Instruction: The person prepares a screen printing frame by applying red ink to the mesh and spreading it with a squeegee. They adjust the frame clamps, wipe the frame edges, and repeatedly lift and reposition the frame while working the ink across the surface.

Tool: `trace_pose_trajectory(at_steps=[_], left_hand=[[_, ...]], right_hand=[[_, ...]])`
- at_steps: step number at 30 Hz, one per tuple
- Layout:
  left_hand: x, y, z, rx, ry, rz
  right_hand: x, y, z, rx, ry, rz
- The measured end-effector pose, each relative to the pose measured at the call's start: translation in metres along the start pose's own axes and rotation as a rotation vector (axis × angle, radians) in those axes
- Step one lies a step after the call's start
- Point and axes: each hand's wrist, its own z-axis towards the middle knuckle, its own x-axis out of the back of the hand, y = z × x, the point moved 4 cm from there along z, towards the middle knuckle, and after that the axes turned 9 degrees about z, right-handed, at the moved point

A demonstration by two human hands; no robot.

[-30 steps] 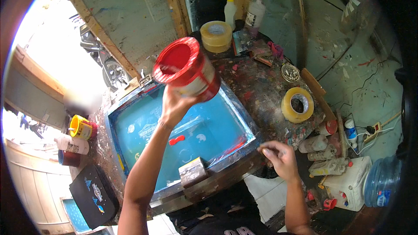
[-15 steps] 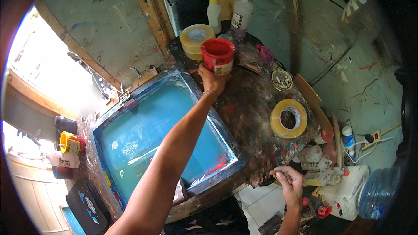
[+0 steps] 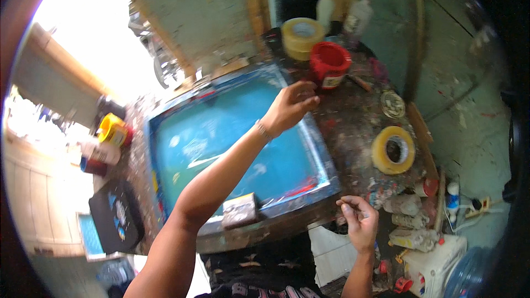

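Note:
My left hand [image 3: 292,105] hovers over the far right corner of a screen-printing frame [image 3: 327,174] with blue mesh. Its fingers are apart and hold nothing. Just beyond the fingertips stands a red plastic tub [image 3: 330,62], its inside also red, apart from the hand or barely so; blur makes the gap hard to judge. My right hand [image 3: 361,221] is near the table's front edge, right of the screen. Its fingers are curled with the thumb against them; what they hold, if anything, is too small to make out. A grey block-like thing [image 3: 240,211] rests on the screen's near edge.
Clear tape rolls [image 3: 302,38] are stacked behind the tub, near a spray bottle [image 3: 324,8] and a plastic bottle [image 3: 357,17]. Another tape roll [image 3: 393,150] lies at right. A yellow tub [image 3: 112,129] and a black case [image 3: 116,215] are at left. Bottles crowd the lower right.
My left hand has let go of the red tub and drawn back toward me over the screen. The view has swung left. My right hand keeps its curled pose.

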Motion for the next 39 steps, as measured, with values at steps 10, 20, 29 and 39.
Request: trace_pose_trajectory(at_steps=[10, 20, 29, 39], left_hand=[[0.088, -0.001, -0.386, 0.326, 0.3, 0.738], [0.065, -0.038, -0.424, 0.311, 0.385, 0.832], [0.067, -0.03, -0.421, 0.268, 0.445, 0.84], [0.08, -0.008, -0.417, 0.292, 0.364, 0.855]], right_hand=[[-0.189, 0.003, -0.023, 0.717, -0.681, -0.792], [-0.24, -0.011, 0.02, 0.887, -0.791, -1.101], [-0.255, -0.046, 0.065, 0.737, -0.806, -0.868], [-0.22, -0.083, 0.081, 0.609, -0.465, -0.489]])
